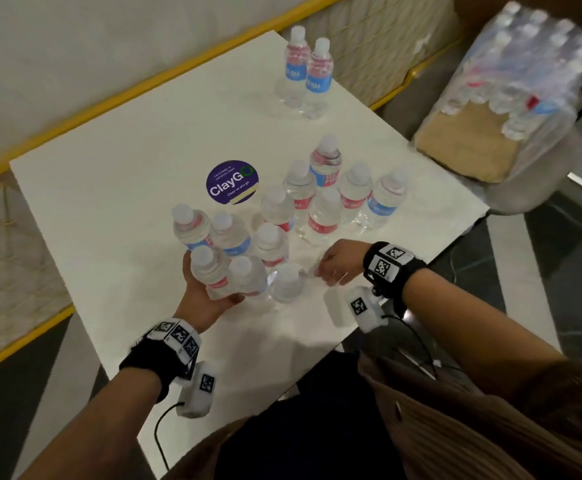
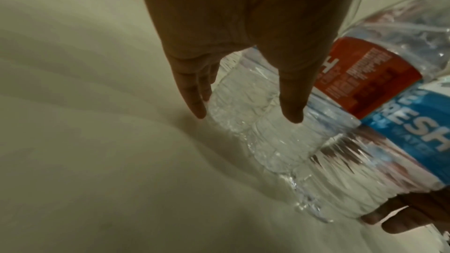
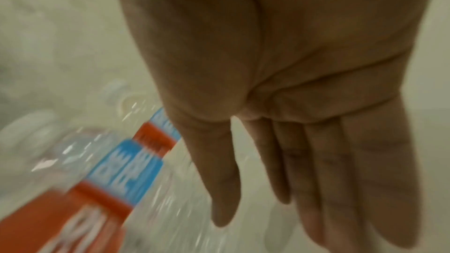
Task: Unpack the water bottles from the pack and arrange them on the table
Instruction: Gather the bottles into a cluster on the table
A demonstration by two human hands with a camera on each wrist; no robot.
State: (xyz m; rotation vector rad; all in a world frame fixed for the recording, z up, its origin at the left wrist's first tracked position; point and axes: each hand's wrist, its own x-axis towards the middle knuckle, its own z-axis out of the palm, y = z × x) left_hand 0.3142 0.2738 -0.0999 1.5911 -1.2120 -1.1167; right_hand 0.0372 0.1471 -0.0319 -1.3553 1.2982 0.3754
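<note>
A white desk carries many small water bottles with red and blue labels. The left hand lies at the near-left edge of the closest cluster of bottles, palm cupped against the nearest bottle, with the thumb under its lower body; in the left wrist view the thumb and fingers straddle a clear ribbed bottle, fairly straight and spread either side of it, so the hand cups rather than clamps it. The right hand is just to the right of the same cluster, beside a capless-looking or tilted bottle whose top faces the camera; its fingertips point toward the bottles. In the right wrist view the right hand's fingers are straight and held together, with nothing in them, and a blurred red-and-blue labelled bottle lies to their left. The two hands sit apart, one on each side of the near bottles. A second group of bottles stands farther back, right of a round purple sticker. Two more bottles stand together at the far edge of the desk. The shrink-wrapped pack, still holding bottles over a cardboard base, rests off the desk on the right.
</note>
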